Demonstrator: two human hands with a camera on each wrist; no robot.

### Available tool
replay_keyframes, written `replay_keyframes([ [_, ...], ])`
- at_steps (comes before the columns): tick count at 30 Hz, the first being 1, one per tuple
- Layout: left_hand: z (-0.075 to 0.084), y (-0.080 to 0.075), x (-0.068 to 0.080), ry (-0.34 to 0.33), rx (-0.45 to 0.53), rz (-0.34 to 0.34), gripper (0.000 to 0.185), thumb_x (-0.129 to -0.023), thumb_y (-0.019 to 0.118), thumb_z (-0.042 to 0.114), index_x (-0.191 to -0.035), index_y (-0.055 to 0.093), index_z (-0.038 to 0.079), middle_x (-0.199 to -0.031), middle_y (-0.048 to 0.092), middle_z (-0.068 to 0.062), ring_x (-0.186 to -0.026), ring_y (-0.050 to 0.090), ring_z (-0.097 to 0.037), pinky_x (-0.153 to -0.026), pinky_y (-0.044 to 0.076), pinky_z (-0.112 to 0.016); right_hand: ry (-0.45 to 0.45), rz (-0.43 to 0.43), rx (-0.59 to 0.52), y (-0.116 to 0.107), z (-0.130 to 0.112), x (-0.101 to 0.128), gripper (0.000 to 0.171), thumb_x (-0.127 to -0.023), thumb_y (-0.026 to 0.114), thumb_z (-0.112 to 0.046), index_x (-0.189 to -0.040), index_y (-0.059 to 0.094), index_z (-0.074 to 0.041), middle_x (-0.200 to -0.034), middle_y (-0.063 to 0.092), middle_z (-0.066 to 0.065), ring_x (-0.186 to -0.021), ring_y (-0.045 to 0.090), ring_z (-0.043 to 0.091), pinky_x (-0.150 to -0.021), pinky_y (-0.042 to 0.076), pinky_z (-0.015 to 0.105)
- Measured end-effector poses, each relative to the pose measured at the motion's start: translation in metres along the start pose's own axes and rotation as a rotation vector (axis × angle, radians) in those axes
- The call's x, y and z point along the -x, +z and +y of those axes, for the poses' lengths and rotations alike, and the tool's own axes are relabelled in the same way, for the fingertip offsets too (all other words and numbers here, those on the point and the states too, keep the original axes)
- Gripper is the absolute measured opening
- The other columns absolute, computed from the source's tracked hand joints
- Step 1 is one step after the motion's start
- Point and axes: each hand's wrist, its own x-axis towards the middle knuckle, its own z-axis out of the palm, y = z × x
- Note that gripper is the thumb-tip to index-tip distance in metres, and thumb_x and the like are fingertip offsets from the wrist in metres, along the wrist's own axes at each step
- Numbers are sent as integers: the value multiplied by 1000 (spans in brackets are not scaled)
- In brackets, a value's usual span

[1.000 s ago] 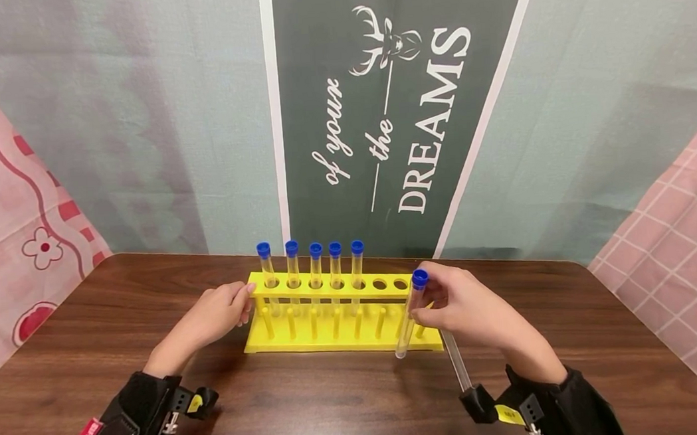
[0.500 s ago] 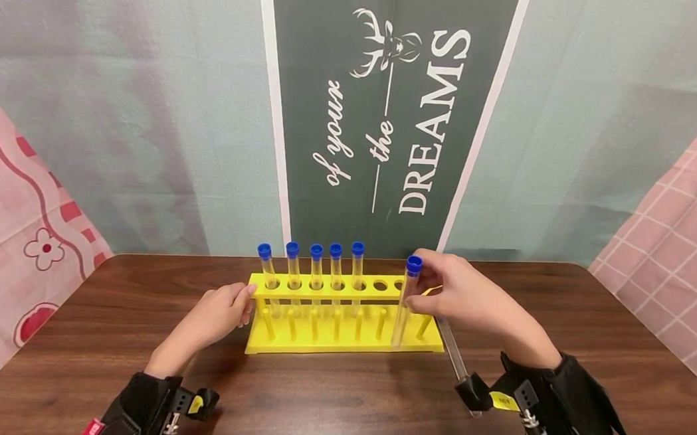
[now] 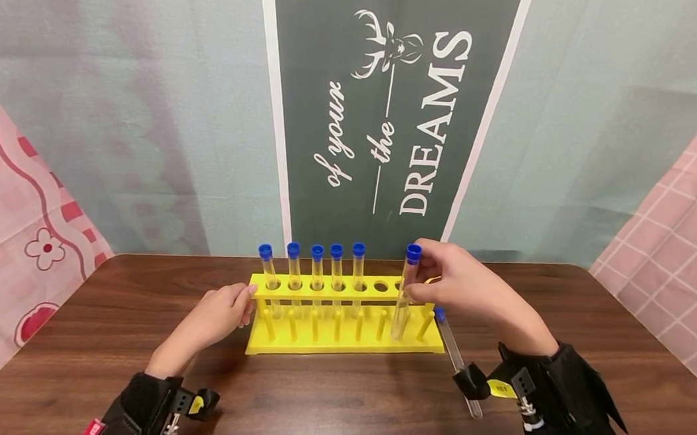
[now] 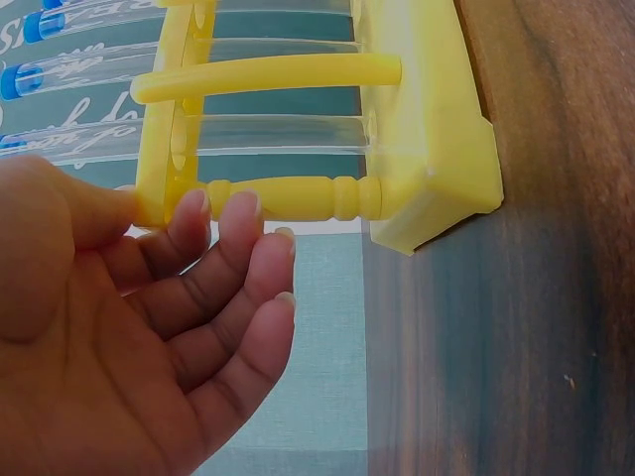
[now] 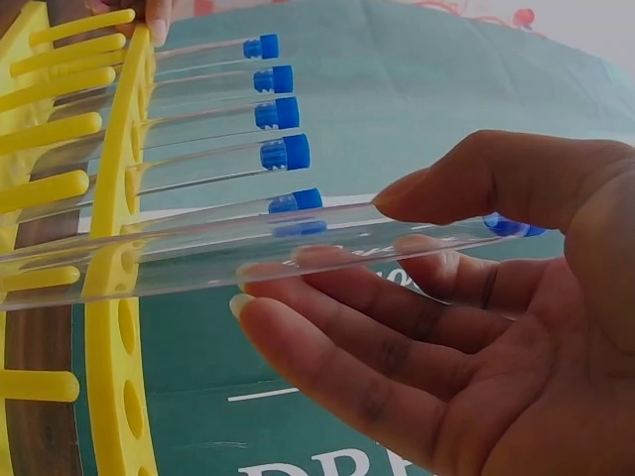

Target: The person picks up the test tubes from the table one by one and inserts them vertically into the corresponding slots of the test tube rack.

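A yellow test tube rack (image 3: 308, 346) stands on the wooden table, with several clear, blue-capped test tubes (image 3: 293, 264) upright in its left holes. My left hand (image 3: 225, 308) pinches the left end of the rack's upper bar between thumb and index finger; the other fingers curl loosely near the end post (image 4: 288, 198). Near the right end, my right hand (image 3: 457, 281) holds another blue-capped test tube (image 3: 401, 311) between thumb and fingers. This tube leans slightly and crosses in front of the upper bar in the head view. My right fingers partly hide the rack's last holes.
One more blue-capped test tube (image 3: 450, 341) lies on the table (image 3: 336, 404) right of the rack, partly behind the right wrist's camera mount (image 3: 471, 381). Pegs (image 3: 315, 326) rise along the rack's base. A printed cloth (image 3: 228, 118) hangs behind the table.
My right hand has moved the held test tube up and away from me, over the rack's base. The lying tube's blue cap has come into view. My left hand stays at the rack.
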Motion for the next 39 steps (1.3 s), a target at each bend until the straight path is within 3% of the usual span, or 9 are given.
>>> replay_keyframes([
  [5, 0, 0, -1, -7, -1, -4, 32, -99, 39, 21, -74, 51, 6, -59, 47, -1, -53, 40, -16, -53, 33, -28, -19, 0, -25, -2, 0, -4, 14, -78, 63, 1, -86, 52, 0, -77, 63, 9, -71, 62, 23, -63, 50, 33],
  [21, 0, 0, 0, -7, -4, 0, 32, -99, 39, 21, -73, 51, 7, -59, 47, -1, -53, 40, -15, -53, 34, -28, -25, 16, -59, -10, -4, -14, 12, -78, 59, 5, -87, 51, 3, -77, 60, 15, -64, 54, 21, -58, 46, 30],
  [33, -1, 0, -1, 4, -7, 1, 32, -99, 38, 21, -73, 50, 6, -59, 47, 0, -53, 40, -15, -52, 33, -28, -16, 53, -41, -12, -4, -23, 13, -78, 58, 7, -88, 51, 5, -78, 60, 16, -70, 60, 29, -65, 52, 40],
  [39, 0, 0, 0, 2, -2, 1, 32, -99, 38, 22, -74, 50, 6, -59, 47, -1, -53, 40, -15, -52, 33, -28, 5, 72, -62, -14, -5, -26, 14, -78, 58, 7, -90, 51, 7, -81, 61, 17, -70, 61, 26, -64, 52, 32],
])
